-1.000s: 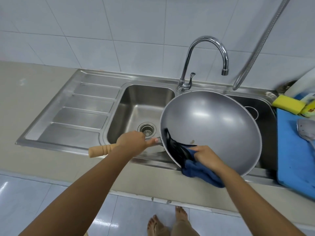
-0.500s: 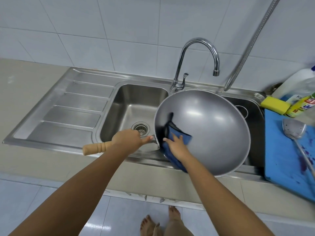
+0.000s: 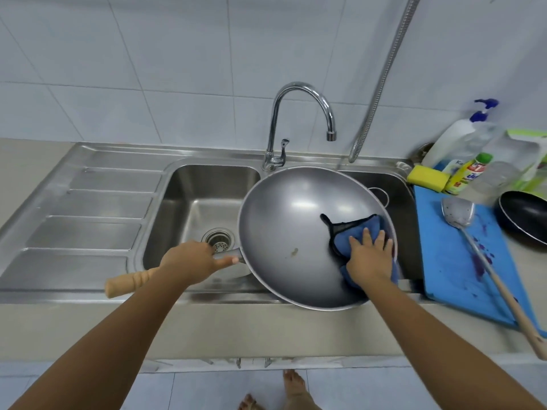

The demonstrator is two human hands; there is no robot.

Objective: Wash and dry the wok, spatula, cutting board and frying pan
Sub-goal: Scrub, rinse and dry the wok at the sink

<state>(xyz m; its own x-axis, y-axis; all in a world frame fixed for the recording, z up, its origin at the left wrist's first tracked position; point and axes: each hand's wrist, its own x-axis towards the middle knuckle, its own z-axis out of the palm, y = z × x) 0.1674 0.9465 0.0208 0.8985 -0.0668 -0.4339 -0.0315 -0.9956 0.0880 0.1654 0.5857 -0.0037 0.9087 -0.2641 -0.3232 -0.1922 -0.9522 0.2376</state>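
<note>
My left hand (image 3: 189,261) gripped the wok (image 3: 296,229) by its handle (image 3: 130,281) over the sink (image 3: 189,184) at the counter's (image 3: 236,329) front edge, my right hand (image 3: 370,257) pressed the cloth (image 3: 365,227) flat-fingered against its right wall, and the central speck (image 3: 294,252) warranted firmer, overlapping strokes.

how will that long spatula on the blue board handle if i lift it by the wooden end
Probably stiff: the spatula has a straight metal shaft and wooden handle. Likely blade-heavy, since the broad metal blade sits far from the grip, so it may dip. Its round handle overhangs the blue cutting board, so a nudge might pivot it.
</note>
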